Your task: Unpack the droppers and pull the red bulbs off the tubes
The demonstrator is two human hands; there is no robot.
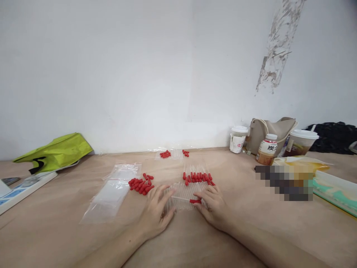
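My right hand pinches a dropper by its red rubber bulb. The dropper's thin clear tube points left, over a row of loose clear tubes lying on the table. At the left ends of those tubes rests my left hand, thumb apart from its bent fingers; it seems to touch the tubes. Just beyond it sits a heap of red rubber bulbs. Behind the loose tubes lie several droppers with red bulbs side by side, bulbs toward me.
Clear zip bags lie on the left; a bagged set of red bulbs and tubes is by the wall. A power strip and yellow-green bag are far left. Cups, a bottle and a beige handbag stand right.
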